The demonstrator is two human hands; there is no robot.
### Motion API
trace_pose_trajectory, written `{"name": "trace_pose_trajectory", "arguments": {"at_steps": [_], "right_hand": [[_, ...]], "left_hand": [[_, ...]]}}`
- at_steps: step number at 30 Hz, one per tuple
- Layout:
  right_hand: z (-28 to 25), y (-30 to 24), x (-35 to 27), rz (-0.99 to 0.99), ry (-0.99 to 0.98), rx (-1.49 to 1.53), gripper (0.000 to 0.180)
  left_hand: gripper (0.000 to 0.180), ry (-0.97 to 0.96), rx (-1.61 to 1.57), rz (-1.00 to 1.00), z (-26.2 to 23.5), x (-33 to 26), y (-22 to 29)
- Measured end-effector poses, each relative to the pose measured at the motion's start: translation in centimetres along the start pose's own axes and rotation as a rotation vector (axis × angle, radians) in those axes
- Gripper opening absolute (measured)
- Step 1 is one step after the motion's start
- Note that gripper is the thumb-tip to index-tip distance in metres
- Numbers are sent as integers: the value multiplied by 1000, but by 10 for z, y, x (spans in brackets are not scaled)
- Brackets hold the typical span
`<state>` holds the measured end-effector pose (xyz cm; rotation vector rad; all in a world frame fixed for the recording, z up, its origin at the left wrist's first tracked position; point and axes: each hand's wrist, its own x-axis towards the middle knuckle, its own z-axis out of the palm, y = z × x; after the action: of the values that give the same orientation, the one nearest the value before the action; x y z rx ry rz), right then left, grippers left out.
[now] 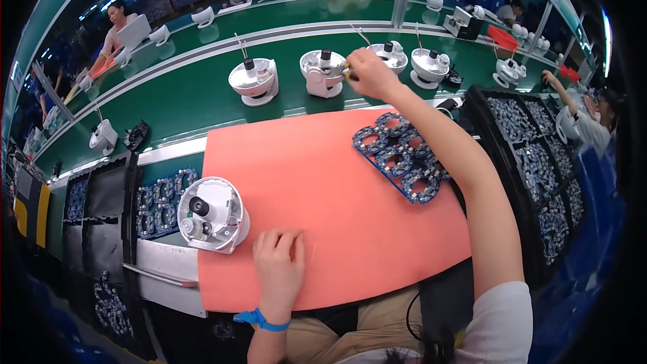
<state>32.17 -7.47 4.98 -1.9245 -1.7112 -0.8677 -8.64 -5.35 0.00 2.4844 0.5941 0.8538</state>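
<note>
My left hand (278,266), with a blue wrist strap (261,320), rests on the pink mat (290,182) with loosely bent fingers and nothing visible in it. Left of it, a white camera housing (219,226) with a black lens stands at the mat's edge. My right arm reaches far across to the green conveyor (195,91). There my right hand (372,73) is closed on a small yellow-and-black tool (350,73), mostly hidden by the fingers. That hand is between a white camera unit (322,74) and another camera unit (391,57) partly behind it.
Blue ring-shaped circuit boards (397,152) lie on the mat's right side; more circuit boards (162,202) lie left. Black trays (532,155) of boards flank the right, another black tray (104,202) the left. More camera units (255,84) line the conveyor. Co-workers sit across and at right.
</note>
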Motion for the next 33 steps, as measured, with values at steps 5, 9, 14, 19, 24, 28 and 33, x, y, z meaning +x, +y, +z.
{"name": "trace_pose_trajectory", "arguments": {"at_steps": [5,9,14,19,24,28,33], "right_hand": [[-28,52,-35,252,-198,-325,24],[-22,73,-62,271,-228,-469,18],[-7,82,-57,243,-240,-690,11],[-37,97,-66,376,-249,-711,17],[-104,84,-54,265,-59,-798,19],[-149,16,-42,-19,49,-689,12],[-181,-111,-53,-255,-70,-362,12]], "left_hand": [[9,-17,-56,-21,1,2,2],[11,-39,-66,-38,2,2,1],[10,-55,-29,-56,-1,0,4],[9,-75,-68,-57,1,4,9],[9,-62,-74,8,5,3,6],[9,-36,-75,-14,1,-2,4],[11,116,-191,-64,-9,-1,14]]}}
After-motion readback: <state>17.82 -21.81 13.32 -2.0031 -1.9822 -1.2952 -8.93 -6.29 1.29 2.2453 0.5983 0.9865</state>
